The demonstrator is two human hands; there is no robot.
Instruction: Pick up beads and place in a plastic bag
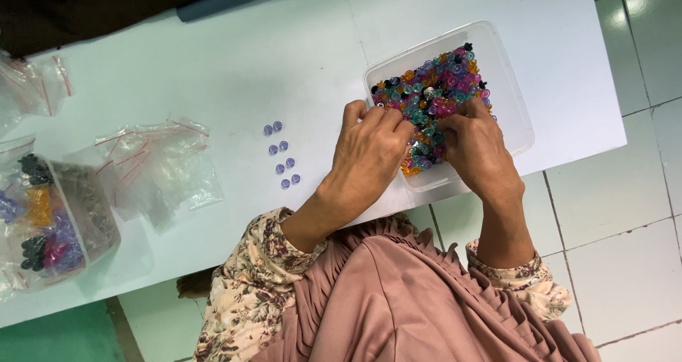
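Note:
A clear plastic tray on the white table holds a heap of small coloured beads: pink, teal, purple, orange and black. Both hands reach into its near side. My left hand rests knuckles up at the tray's left rim, fingers curled down among the beads. Close beside it, my right hand has its fingertips pressed into the heap. What the fingers pinch is hidden. Several pale purple beads lie in pairs on the table left of my left hand.
A pile of empty clear zip bags lies on the left. At the far left a clear tub holds bags of sorted beads. More bags lie at the top left. Dark cloth is beyond the table. Tiled floor shows right.

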